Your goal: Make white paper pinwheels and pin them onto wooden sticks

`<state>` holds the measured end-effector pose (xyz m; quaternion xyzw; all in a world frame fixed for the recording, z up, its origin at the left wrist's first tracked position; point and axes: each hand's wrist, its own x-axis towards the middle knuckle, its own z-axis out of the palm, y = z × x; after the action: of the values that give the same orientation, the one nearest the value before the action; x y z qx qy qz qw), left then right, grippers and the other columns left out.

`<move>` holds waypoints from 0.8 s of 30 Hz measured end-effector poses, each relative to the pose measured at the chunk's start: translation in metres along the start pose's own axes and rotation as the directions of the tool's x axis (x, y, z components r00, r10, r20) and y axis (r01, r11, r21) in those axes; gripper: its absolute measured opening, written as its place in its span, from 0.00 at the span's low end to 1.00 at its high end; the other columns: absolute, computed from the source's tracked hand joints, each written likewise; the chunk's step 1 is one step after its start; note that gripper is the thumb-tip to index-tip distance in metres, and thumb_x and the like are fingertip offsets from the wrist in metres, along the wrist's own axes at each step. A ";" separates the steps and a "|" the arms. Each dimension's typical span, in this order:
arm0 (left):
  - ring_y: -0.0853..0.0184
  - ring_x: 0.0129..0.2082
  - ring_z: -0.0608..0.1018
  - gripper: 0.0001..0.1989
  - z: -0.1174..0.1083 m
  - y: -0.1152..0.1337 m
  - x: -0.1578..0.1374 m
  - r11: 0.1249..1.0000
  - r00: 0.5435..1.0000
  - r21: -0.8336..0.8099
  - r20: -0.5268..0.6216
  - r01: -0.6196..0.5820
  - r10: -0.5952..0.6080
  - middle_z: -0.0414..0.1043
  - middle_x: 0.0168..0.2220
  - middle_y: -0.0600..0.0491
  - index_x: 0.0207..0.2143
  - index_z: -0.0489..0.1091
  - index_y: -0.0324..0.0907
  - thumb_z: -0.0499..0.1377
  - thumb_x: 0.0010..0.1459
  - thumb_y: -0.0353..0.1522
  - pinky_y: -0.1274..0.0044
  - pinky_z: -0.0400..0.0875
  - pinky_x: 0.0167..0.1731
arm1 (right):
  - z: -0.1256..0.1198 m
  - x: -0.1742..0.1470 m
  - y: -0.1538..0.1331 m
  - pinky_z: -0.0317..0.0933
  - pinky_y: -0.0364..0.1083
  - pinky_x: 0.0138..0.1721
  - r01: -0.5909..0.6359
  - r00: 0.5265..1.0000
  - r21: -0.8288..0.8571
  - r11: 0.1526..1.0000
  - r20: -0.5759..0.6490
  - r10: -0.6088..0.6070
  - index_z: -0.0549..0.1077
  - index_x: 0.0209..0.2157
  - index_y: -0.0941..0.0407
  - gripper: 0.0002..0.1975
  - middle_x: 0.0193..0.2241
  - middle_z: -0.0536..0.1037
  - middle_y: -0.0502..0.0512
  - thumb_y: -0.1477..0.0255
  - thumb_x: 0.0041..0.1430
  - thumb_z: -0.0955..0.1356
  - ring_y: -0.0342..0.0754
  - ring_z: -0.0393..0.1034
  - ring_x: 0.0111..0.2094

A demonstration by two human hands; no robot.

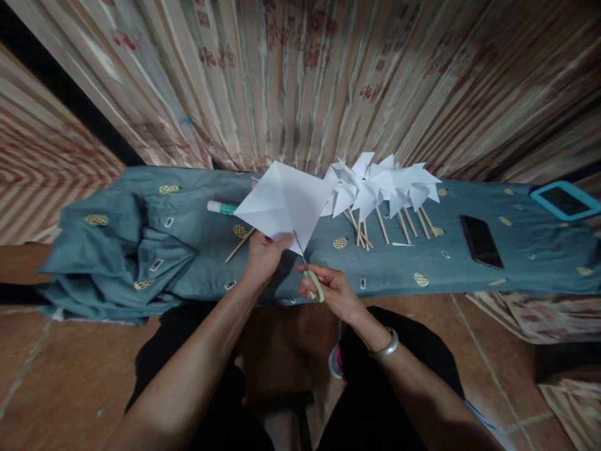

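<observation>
My left hand (263, 255) grips a square sheet of white paper (284, 200) by its near edge, thumb on top. Faint crease lines run across the sheet, and one corner points toward me. In my right hand (333, 288) is a pair of scissors (313, 282) with light green handles, my fingers through the loops. The blades reach the paper near its close corner, one blade lying over the sheet. Right beside the paper, several white paper pinwheels (364, 181) on wooden sticks lie in a row. A glue stick (220, 207) with a white cap is partly hidden under the sheet.
A blue-grey cloth with pineapple prints (323, 269) covers the narrow table, bunched up at the left. A wooden stick (239, 244) lies left of my hands. To the right are a black phone (481, 241) and a blue-framed tablet (566, 200). A patterned curtain (300, 81) hangs behind.
</observation>
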<state>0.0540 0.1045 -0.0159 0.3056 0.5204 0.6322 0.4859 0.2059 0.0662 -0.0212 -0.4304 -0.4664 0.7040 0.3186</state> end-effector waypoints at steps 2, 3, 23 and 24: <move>0.69 0.24 0.71 0.11 0.000 0.000 -0.001 1.000 1.000 0.018 0.000 0.007 -0.007 0.73 0.24 0.56 0.24 0.71 0.39 0.66 0.35 0.32 0.77 0.66 0.29 | 0.000 0.000 -0.001 0.61 0.39 0.24 0.005 1.000 0.006 1.000 0.004 -0.005 0.78 0.37 0.56 0.22 0.21 0.75 0.46 0.59 0.40 0.77 0.37 0.64 0.20; 0.69 0.24 0.71 0.11 0.001 -0.001 -0.001 0.999 1.000 0.032 -0.002 0.011 -0.011 0.72 0.23 0.56 0.24 0.71 0.39 0.66 0.34 0.32 0.77 0.65 0.28 | 0.000 0.000 -0.001 0.61 0.39 0.24 0.008 1.000 0.009 1.000 0.007 -0.008 0.78 0.37 0.56 0.22 0.21 0.75 0.46 0.59 0.40 0.77 0.37 0.65 0.21; 0.69 0.23 0.72 0.11 0.004 0.000 -0.007 0.998 0.998 0.028 0.027 0.047 -0.048 0.74 0.22 0.55 0.23 0.73 0.38 0.67 0.32 0.31 0.77 0.65 0.28 | -0.003 0.002 0.000 0.60 0.39 0.23 0.047 0.999 -0.006 0.999 -0.006 -0.047 0.77 0.36 0.56 0.21 0.20 0.74 0.47 0.57 0.43 0.76 0.38 0.65 0.22; 0.69 0.23 0.72 0.11 0.004 0.001 -0.007 0.999 0.998 0.025 0.028 0.048 -0.048 0.74 0.22 0.55 0.23 0.73 0.38 0.67 0.32 0.31 0.77 0.65 0.28 | -0.003 0.002 0.000 0.60 0.39 0.24 0.049 0.999 -0.020 0.999 0.000 -0.049 0.77 0.36 0.56 0.21 0.20 0.74 0.47 0.57 0.44 0.75 0.38 0.65 0.22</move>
<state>0.0601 0.0996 -0.0133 0.3079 0.5281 0.6096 0.5047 0.2081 0.0695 -0.0223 -0.4221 -0.4837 0.6912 0.3318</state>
